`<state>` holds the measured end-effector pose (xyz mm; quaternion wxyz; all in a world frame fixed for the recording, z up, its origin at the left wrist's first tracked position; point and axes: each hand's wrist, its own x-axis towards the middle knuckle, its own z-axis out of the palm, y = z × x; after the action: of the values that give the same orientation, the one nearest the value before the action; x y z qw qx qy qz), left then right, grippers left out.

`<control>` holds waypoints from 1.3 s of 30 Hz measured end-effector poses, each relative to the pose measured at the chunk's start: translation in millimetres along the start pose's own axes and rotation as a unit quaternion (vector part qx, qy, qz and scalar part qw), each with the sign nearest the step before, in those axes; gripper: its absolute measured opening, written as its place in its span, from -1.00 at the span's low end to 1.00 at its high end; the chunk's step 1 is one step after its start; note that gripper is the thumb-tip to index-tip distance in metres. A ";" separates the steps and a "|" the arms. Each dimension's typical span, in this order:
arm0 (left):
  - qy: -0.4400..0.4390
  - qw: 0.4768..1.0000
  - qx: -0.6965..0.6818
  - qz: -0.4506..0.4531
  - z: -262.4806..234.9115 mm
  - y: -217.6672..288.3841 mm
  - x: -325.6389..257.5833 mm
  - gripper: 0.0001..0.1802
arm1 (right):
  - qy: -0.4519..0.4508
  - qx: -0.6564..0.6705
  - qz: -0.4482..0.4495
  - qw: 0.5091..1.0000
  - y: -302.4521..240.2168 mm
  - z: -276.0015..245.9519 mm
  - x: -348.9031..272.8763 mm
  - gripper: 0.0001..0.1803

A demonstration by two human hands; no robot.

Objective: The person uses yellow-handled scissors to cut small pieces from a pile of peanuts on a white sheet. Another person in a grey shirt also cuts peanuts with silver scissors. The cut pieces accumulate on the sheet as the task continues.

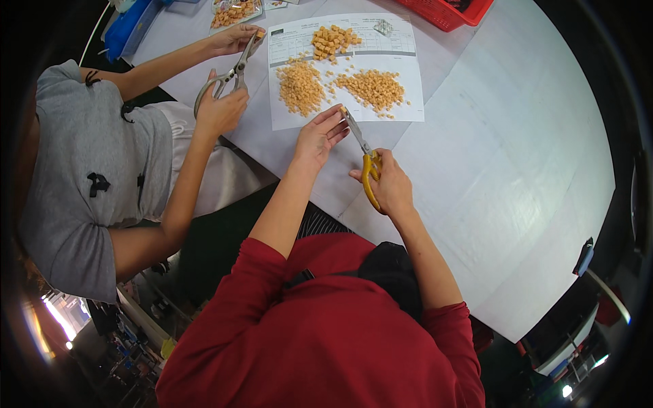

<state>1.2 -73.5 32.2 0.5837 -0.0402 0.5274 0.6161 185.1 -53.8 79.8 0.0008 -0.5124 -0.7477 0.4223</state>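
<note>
My left hand (317, 141) is raised at the near edge of a printed paper sheet (414, 112), its thumb and fingertips pinching a small orange piece (343, 109). My right hand (392, 183) is wrapped round yellow-handled scissors (368, 178), whose blades point up at that piece. Whether the blades touch it is too small to tell. On the sheet lie a heap of larger orange cubes (330, 43) and two piles of smaller orange bits, a left pile (299, 87) and a right pile (375, 90). Stray bits are scattered between them.
At my left a person in a grey top (102, 163) holds metal scissors (235, 73) and another orange piece. A tub of orange pieces (235, 12), a blue tray (129, 30) and a red basket (445, 15) stand at the back. The white table (510, 163) extends right.
</note>
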 end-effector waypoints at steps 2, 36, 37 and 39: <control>0.007 1.000 -0.006 0.016 0.6 -1.9 -0.2 -0.69 | -0.005 -0.003 0.003 1.000 0.5 -0.8 -0.1 -0.19; 0.056 0.992 0.113 0.030 5.0 -3.7 47.4 -0.75 | -0.030 0.032 0.034 0.998 14.7 10.8 44.5 -0.26; 0.065 0.990 0.121 0.030 5.5 -4.1 50.2 -0.75 | -0.036 0.029 0.034 0.998 16.1 12.8 48.1 -0.26; 0.083 0.987 0.137 0.032 5.8 -4.2 55.8 -0.74 | -0.046 0.024 0.033 0.998 17.9 15.7 54.2 -0.25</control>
<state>-10.0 -32.7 -4.9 0.5177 0.0058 0.6546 0.5508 166.3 -20.1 35.0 -0.0358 -0.5167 -0.7192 0.4631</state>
